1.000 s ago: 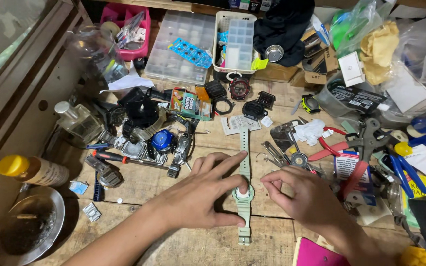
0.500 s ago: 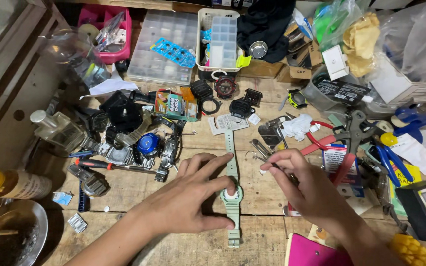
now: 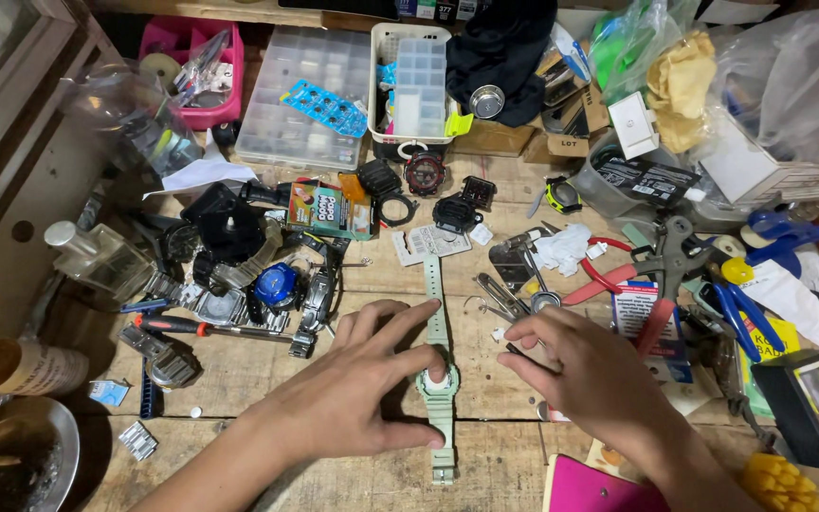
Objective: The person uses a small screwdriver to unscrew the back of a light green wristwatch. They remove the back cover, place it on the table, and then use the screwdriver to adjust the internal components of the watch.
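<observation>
Mid-bench, left hand (image 3: 357,398) on green watch (image 3: 438,384) — clutter around

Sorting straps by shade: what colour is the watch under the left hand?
Pale mint green, case and strap alike; the watch shows best in the head view.

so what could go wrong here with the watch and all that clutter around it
1. The left hand pins the pale green plastic wristwatch by only a few fingers, so it may slide or twist on the wooden table.
2. The right hand seems to pinch a thin dark tool; a slip might scratch the watch or jab the left hand.
3. Any tiny part dropped could vanish among the metal tweezers and red-handled pliers nearby.
</observation>
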